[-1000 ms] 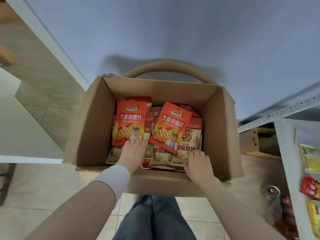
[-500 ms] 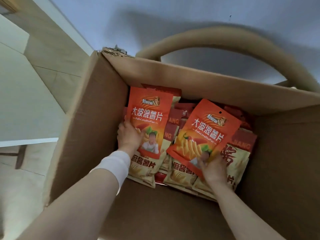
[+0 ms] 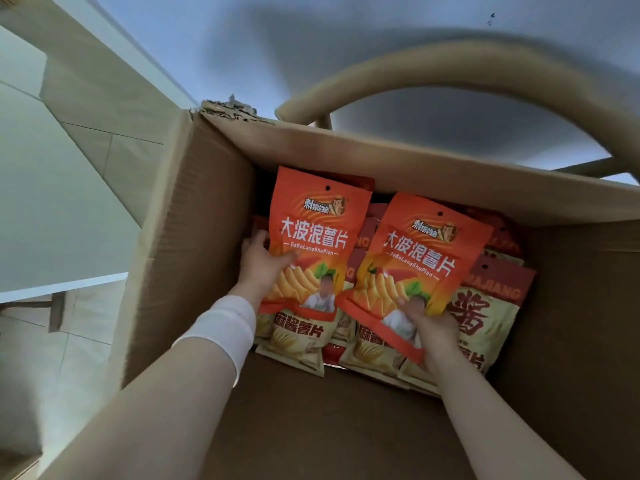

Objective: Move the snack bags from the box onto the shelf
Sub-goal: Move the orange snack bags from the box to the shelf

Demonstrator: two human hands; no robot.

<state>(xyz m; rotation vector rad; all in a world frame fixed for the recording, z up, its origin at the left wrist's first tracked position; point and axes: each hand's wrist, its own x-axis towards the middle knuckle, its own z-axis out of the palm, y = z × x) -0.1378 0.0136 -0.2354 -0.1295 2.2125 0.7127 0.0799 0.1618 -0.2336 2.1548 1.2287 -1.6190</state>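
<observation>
An open cardboard box (image 3: 194, 244) fills the view and holds several snack bags. My left hand (image 3: 260, 263) grips the left edge of an orange snack bag (image 3: 315, 233) standing upright at the box's left. My right hand (image 3: 437, 337) holds the lower corner of a second orange snack bag (image 3: 420, 258), tilted a little to the right. Beneath them lie cream and red snack bags (image 3: 485, 317) in a layer. The shelf is out of view.
A curved wooden chair back (image 3: 450, 64) arches behind the box's far wall. A grey-blue wall lies beyond it. Pale floor tiles (image 3: 52, 209) show to the left of the box. The near inner wall of the box is below my forearms.
The view has closed in on the box. Both hands went from resting on the bags' lower edges to gripping one orange bag each, and the bags are lifted slightly.
</observation>
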